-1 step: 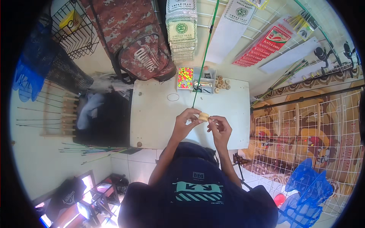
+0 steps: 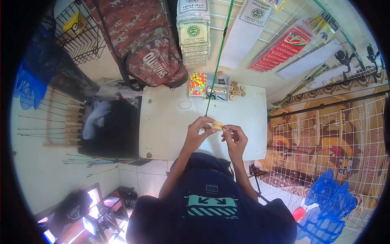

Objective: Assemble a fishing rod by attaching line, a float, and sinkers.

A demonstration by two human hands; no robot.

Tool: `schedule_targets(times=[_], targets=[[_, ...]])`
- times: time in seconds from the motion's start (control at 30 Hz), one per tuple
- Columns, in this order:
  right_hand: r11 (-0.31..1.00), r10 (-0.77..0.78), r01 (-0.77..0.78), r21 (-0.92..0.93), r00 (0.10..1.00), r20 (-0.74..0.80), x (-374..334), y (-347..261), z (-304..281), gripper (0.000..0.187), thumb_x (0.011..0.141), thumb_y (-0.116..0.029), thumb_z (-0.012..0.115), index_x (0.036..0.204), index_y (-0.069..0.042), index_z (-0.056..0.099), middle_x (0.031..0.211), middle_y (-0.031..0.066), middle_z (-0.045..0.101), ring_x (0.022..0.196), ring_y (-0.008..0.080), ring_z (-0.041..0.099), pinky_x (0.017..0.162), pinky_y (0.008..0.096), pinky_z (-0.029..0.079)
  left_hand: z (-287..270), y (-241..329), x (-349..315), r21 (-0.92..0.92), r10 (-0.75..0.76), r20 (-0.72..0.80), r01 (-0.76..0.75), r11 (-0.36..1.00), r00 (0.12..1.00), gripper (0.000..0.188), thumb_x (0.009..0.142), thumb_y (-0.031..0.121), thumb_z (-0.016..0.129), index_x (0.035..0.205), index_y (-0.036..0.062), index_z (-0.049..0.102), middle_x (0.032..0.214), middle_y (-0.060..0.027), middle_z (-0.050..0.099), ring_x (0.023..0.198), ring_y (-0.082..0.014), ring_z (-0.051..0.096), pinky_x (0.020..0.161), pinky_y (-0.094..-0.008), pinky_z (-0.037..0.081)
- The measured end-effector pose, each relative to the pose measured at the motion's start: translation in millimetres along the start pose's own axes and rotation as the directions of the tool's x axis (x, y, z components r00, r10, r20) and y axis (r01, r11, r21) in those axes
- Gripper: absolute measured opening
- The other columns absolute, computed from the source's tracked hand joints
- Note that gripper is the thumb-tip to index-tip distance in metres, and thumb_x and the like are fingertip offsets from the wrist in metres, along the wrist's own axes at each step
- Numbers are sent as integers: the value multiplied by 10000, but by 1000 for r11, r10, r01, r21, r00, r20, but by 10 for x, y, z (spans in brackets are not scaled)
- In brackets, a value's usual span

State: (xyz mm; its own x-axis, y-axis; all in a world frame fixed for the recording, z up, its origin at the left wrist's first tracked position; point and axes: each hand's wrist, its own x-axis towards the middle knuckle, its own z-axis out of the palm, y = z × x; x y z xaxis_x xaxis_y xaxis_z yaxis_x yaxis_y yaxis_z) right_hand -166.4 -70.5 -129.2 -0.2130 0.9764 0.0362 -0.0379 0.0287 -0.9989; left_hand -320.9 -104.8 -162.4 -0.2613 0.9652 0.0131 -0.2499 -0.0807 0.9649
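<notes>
A small pale wooden spool (image 2: 217, 125) with a grooved middle is held up above the near half of the white table (image 2: 166, 134). My left hand (image 2: 198, 132) grips it from the left between thumb and fingers. From the other side, the thumb and fingertips of my right hand (image 2: 235, 136) close at its right edge. Any thin line between those fingertips is too small to make out. A slim green rod (image 2: 219, 61) points down towards the table just beyond the spool.
At the table's back stands a divided tray (image 2: 224, 77) with bright beads and small parts. Several wooden spools (image 2: 237, 90) lie beside it. A thin loop (image 2: 185, 105) rests on the tabletop. A camouflage bag (image 2: 150, 57) leans at the back left; a white wire grid (image 2: 329, 150) stands right.
</notes>
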Motion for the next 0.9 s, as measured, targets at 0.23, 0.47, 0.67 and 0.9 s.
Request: schedule_targets(times=[0.23, 0.47, 0.67, 0.9], targets=[[940, -209, 207, -269, 978, 22, 65, -46, -25, 137, 814, 10, 700, 947, -19, 699, 931, 84, 700, 726, 101, 641, 559, 215, 496, -39, 137, 33, 203, 68, 81, -83, 976, 994, 385, 812, 57, 735, 1186, 48, 643, 1048, -61, 664, 754, -90, 580, 716, -250, 463], [890, -301, 302, -341, 952, 57, 73, -182, 41, 178, 778, 39, 710, 943, -26, 694, 935, 94, 700, 701, 121, 642, 548, 224, 501, -51, 99, 23, 170, 76, 59, -85, 982, 995, 368, 799, 33, 734, 1159, 57, 663, 1061, -65, 661, 732, -94, 560, 694, -246, 462], [844, -350, 360, -398, 931, 99, 51, -163, -8, 195, 756, 30, 722, 936, -32, 682, 910, 83, 693, 652, 124, 622, 537, 237, 492, -58, 178, 6, 254, 102, 97, -124, 959, 990, 363, 779, 32, 750, 1134, 63, 680, 1015, -69, 681, 718, -96, 553, 662, -244, 463], [823, -349, 355, -442, 932, 99, 22, -169, -48, 209, 729, 28, 728, 916, -37, 659, 884, 72, 685, 569, 99, 557, 509, 241, 457, -19, 223, 10, 301, 104, 155, -147, 942, 983, 373, 778, 31, 752, 1142, 75, 683, 1033, -63, 686, 733, -101, 568, 651, -245, 473]])
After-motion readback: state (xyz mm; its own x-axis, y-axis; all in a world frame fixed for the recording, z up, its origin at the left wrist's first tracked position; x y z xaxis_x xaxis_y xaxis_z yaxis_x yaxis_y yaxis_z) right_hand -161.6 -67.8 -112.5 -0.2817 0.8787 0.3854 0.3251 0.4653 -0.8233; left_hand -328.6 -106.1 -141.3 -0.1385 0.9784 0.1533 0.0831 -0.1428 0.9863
